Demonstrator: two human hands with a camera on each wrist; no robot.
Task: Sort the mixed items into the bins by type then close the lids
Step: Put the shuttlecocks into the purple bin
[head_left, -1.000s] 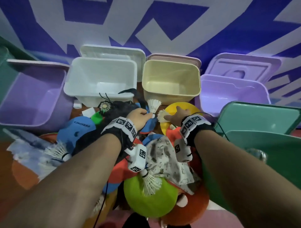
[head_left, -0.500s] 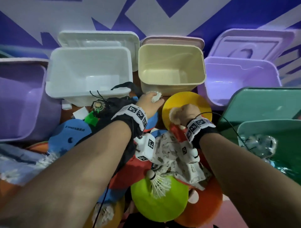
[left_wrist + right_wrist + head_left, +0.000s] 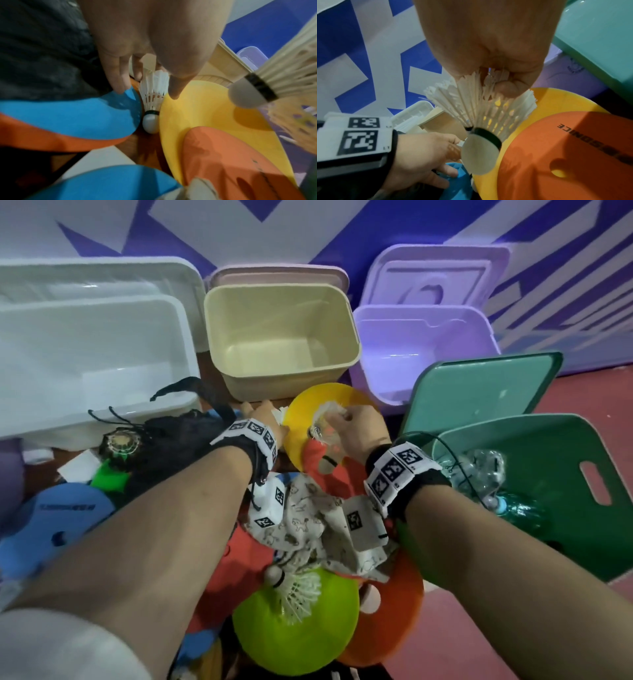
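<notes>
My left hand (image 3: 263, 419) pinches the feathers of a white shuttlecock (image 3: 153, 94). It hangs cork down between a blue disc (image 3: 85, 116) and a yellow disc (image 3: 308, 412). My right hand (image 3: 356, 422) grips a second shuttlecock (image 3: 481, 119) by its feathers just above the yellow disc, cork pointing toward me. Both hands are in front of the empty cream bin (image 3: 281, 344). The white bin (image 3: 85, 364) and lilac bin (image 3: 421, 350) stand open on either side. A third shuttlecock (image 3: 294, 587) lies on a lime disc (image 3: 294, 628).
A green bin (image 3: 548, 491) at the right holds plastic bottles (image 3: 479, 470), its lid (image 3: 479, 392) leaning behind it. The pile below my arms has a printed cloth (image 3: 308, 525), orange discs (image 3: 394, 611), black fabric (image 3: 171, 440) and a blue disc (image 3: 68, 515). Lids lean against the wall.
My right hand has closed on the shuttlecock that lay on the yellow disc and lifted it. The left hand keeps its shuttlecock and has lowered slightly. The head view moved closer.
</notes>
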